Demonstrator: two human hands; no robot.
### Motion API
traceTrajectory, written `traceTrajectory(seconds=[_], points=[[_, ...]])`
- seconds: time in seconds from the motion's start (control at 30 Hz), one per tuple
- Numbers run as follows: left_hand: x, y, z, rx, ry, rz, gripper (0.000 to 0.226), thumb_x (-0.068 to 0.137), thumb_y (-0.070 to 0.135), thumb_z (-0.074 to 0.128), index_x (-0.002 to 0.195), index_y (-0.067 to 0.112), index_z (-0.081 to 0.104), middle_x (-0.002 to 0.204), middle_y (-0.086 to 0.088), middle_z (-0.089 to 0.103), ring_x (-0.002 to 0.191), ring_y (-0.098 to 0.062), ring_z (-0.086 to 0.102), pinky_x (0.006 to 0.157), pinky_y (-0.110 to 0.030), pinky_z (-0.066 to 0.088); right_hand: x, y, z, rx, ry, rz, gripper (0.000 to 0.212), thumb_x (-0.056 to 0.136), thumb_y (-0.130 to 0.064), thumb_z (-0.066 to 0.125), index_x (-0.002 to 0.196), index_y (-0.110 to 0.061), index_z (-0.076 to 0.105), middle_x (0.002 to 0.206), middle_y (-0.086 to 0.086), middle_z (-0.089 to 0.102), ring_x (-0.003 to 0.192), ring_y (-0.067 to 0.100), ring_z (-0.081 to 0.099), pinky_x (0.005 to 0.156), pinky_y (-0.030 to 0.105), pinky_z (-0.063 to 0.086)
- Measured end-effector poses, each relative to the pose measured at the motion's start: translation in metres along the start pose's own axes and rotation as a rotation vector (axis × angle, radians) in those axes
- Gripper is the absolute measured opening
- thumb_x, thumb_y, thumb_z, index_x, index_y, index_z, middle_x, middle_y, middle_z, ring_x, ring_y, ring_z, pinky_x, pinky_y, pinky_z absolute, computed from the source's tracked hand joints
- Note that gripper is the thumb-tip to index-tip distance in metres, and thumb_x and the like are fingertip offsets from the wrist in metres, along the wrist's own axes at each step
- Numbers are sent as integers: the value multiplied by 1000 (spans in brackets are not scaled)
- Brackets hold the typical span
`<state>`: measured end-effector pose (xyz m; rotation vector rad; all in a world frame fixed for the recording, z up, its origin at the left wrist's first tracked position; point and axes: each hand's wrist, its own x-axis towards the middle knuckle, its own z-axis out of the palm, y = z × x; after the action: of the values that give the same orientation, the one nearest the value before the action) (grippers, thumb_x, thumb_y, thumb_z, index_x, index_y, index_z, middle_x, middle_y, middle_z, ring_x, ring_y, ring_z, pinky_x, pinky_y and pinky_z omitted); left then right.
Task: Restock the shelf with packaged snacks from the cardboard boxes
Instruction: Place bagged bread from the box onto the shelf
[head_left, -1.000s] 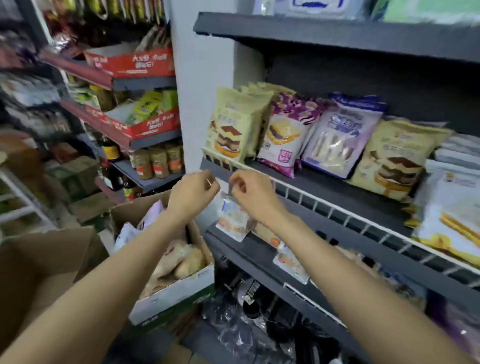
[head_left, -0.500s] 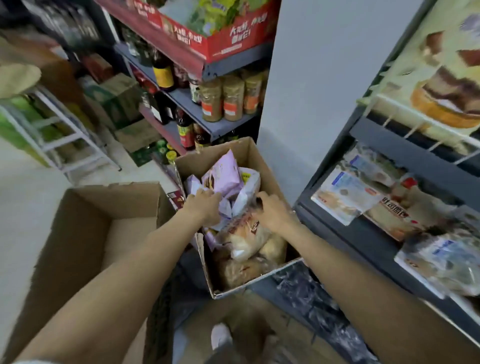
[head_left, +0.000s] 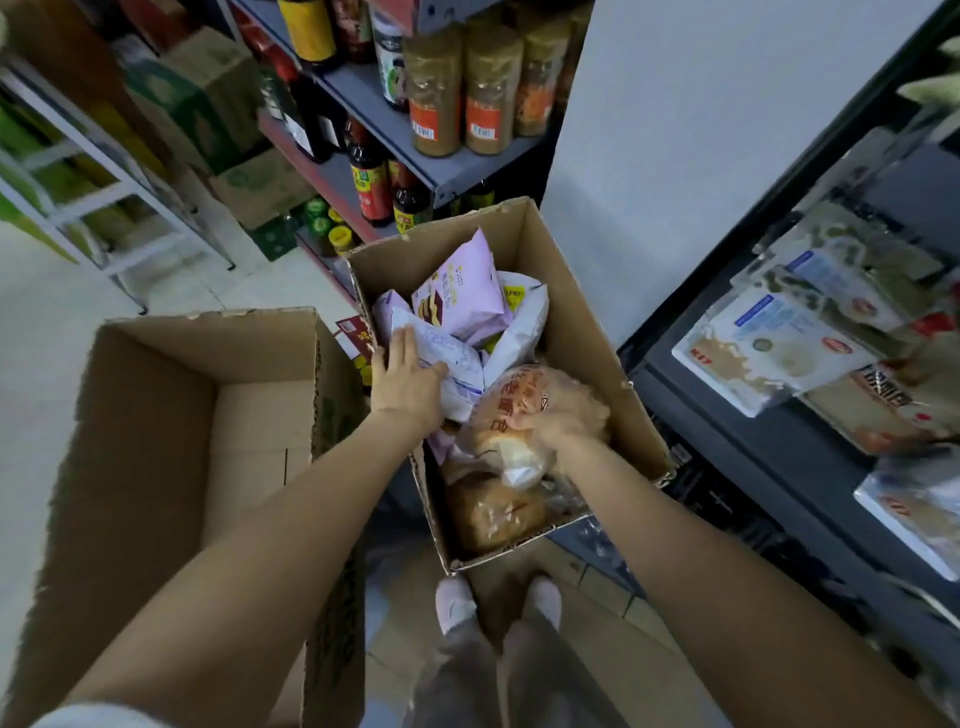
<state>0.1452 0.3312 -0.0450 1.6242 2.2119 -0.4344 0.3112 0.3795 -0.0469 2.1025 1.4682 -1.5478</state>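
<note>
Meanwhile right hand (head_left: 545, 423) grips bread bag (head_left: 511, 415) inside cardboard box (head_left: 582, 322).

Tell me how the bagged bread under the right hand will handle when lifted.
The bagged bread is probably light and squashy: a puffy loaf in loose clear film. The film looks glossy, so likely slippery, and the right hand may dent it if it squeezes.

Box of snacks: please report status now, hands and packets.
Left hand flat on white packet, not gripping. Right hand closed on bread bag inside the box. Purple packets piled behind; nothing blocks the lift.
</note>
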Motion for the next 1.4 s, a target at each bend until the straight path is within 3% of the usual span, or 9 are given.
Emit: traceTrajectory(seconds=[0.2, 0.37, 0.57, 0.67, 0.73, 0.87, 1.1, 1.27, 1.4], points=[[-1, 9, 6, -175, 13, 217, 77, 73, 53, 68, 141, 38, 35, 156, -16, -20, 144, -32, -22, 115, -54, -2, 6, 9, -21, -10, 194, -94, 70, 72, -41, 79, 125, -1, 57, 129, 16, 59, 121, 30, 53, 97, 30, 44], [0, 13, 9, -346, 28, 315, 74, 69, 53, 75, 135, 34, 48, 157, -20, -14, 145, -33, -16, 117, -49, 9, 7, 17, -10, -130, 163, -22, 81, 81, -69, 49, 144, -20, 34, 149, 17, 30, 135, 40, 23, 110, 46, 24], [-15, 33, 20, 133, 114, 321, 91, 67, 83, 47, 144, 36, 33, 153, -21, -25, 141, -37, -28, 107, -67, -9, 13, 31, -6, 200, 150, 82, 70, 94, -62, 24, 150, -20, 21, 153, 20, 23, 138, 39, 27, 112, 47, 24], [-15, 42, 21, 205, 235, 356, 39, 96, 38, 41, 131, 24, 50, 160, -9, -4, 147, -30, -12, 110, -65, -5, 16, 38, -8, 181, 176, 96, 63, 98, -46, 36, 147, -10, 20, 146, 20, 35, 132, 37, 38, 107, 41, 31], [-9, 46, 26, 129, 144, 321, 37, 98, 17, 39, 133, 19, 50, 152, -6, 30, 144, -27, 22, 115, -57, 3, 15, 45, -7, 124, 160, 105, 77, 91, -37, 56, 145, -4, 13, 143, 18, 36, 128, 36, 43, 103, 40, 37], [-6, 39, 24, -233, 81, 252, 28, 97, 21, 44, 114, 7, 62, 115, -11, 60, 107, -34, 59, 91, -43, 47, 9, 50, -3, 15, 119, 20, 92, 77, -33, 76, 145, -6, 19, 140, 15, 39, 125, 32, 47, 103, 40, 43], [-38, 35, -14, -488, 284, 120, 42, 100, 28, 38, 97, -4, 64, 100, -26, 65, 96, -41, 60, 78, -41, 44, -8, 49, -21, 110, 275, -106, 74, 79, -17, 70, 140, -12, 28, 137, 22, 39, 124, 37, 41, 97, 37, 41], [-66, 53, -37, -628, 368, 115, 34, 99, 26, 44, 105, 3, 69, 130, -19, 48, 127, -28, 40, 105, -29, 30, -52, 51, -58, 140, 357, -350, 98, 74, -19, 75, 150, -12, 14, 144, 23, 30, 134, 35, 33, 108, 36, 32], [-119, 84, -65, -814, 438, 189, 33, 98, 20, 46, 98, -1, 71, 139, -9, 38, 142, -23, 19, 105, -12, 12, -98, 62, -93, 136, 368, -563, 70, 68, -24, 76, 129, -6, 47, 123, 18, 51, 123, 33, 43, 97, 34, 42]])
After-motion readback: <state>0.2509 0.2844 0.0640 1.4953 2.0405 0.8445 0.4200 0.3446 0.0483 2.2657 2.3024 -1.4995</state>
